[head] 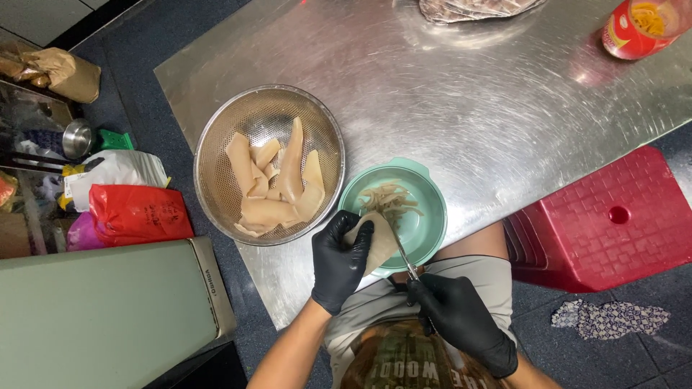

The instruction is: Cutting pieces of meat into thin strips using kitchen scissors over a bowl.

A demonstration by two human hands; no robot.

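Red bag (137, 212) beside colander (209, 137), left of hands

A red can with a yellow label (634, 29) lies at the far right corner of the steel table (468, 108). A crinkled clear wrapper (468, 9) sits at the table's far edge. On the floor to the left, a red plastic bag (137, 214) rests beside a white bag (115, 169), with a pink one (83, 232) just beside them. A brown paper bag (61, 72) lies farther off at the upper left.
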